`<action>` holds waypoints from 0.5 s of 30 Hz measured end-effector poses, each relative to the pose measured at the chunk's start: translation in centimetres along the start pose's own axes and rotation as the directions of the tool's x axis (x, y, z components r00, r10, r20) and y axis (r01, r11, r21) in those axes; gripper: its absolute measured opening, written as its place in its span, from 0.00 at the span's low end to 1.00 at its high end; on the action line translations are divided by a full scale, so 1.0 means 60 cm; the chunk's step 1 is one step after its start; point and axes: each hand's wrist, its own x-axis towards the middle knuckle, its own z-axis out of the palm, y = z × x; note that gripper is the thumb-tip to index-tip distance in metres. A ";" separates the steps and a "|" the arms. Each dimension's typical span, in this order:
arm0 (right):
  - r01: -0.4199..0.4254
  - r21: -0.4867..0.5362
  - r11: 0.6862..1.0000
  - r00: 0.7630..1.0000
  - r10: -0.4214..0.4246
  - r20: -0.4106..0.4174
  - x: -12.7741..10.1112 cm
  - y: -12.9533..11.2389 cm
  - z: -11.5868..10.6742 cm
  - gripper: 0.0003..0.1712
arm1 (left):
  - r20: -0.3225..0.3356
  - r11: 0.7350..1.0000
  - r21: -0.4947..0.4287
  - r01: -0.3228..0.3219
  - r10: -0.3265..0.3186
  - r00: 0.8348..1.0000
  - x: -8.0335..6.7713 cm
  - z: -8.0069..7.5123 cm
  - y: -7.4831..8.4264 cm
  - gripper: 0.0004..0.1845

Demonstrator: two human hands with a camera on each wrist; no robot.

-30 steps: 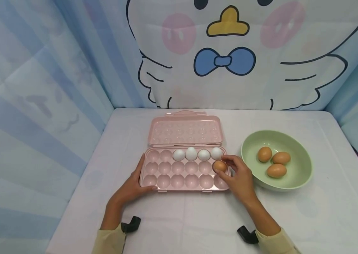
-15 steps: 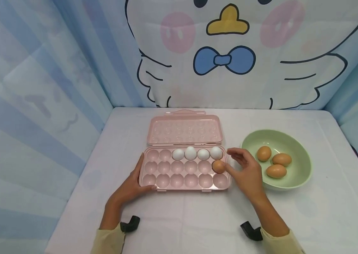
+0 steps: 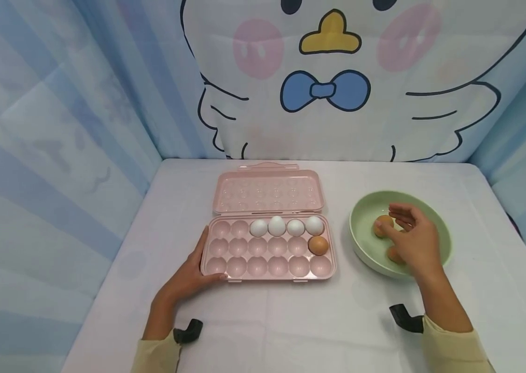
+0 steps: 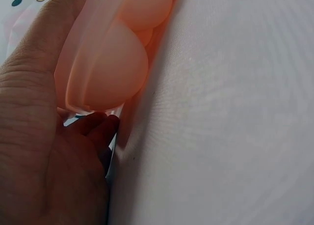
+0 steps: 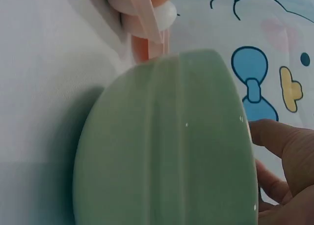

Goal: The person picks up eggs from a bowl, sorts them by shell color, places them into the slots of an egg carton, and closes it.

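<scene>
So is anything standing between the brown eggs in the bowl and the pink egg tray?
Only the green bowl's left wall visibly stands between the brown eggs and the pink tray, whose lid is folded open.

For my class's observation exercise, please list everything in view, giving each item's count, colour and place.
egg tray: 1, pink, on the table, left of the bowl
lid: 1, pink, open at the tray's far side
white eggs: 4, white, tray's far row, right end
tray's brown egg: 1, brown, middle row, right end
bowl: 1, green, right of the tray
bowl's brown eggs: at least 2, brown, partly hidden by the right hand
table: 1, white, under everything
printed backdrop: piece count unclear, mainly blue and white, behind and beside the table
black wrist pieces: 2, black, at the cuffs
sleeves: 2, pale yellow, near edge
left hand: 1, bare, holding the tray's left end
right hand: 1, bare, over the bowl
</scene>
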 end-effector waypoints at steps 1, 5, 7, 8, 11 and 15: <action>-0.007 -0.005 1.000 1.000 0.007 0.009 0.003 0.004 -0.004 0.34 | 0.000 1.000 -0.001 -0.002 0.002 1.000 0.000 -0.001 0.000 0.71; -0.026 -0.015 1.000 0.999 0.027 0.031 0.011 0.014 -0.013 0.33 | -0.002 1.000 -0.013 -0.014 0.014 1.000 -0.001 -0.004 0.001 0.70; -0.034 -0.023 0.999 0.998 0.035 0.048 0.015 0.018 -0.016 0.33 | -0.001 1.000 -0.012 -0.014 0.014 1.000 -0.001 -0.004 0.001 0.70; -0.034 -0.031 0.999 0.997 0.035 0.063 0.018 0.020 -0.017 0.33 | -0.001 1.000 -0.010 -0.011 0.011 1.000 -0.001 -0.004 0.001 0.70; -0.021 -0.075 0.997 0.992 0.030 0.122 0.027 0.027 -0.019 0.32 | 0.004 1.000 -0.014 -0.010 0.010 1.000 -0.002 -0.003 0.001 0.71; -0.007 -0.131 0.991 0.977 0.034 0.210 0.040 0.034 -0.019 0.35 | 0.010 1.000 -0.014 -0.017 0.017 1.000 -0.002 0.000 0.002 0.71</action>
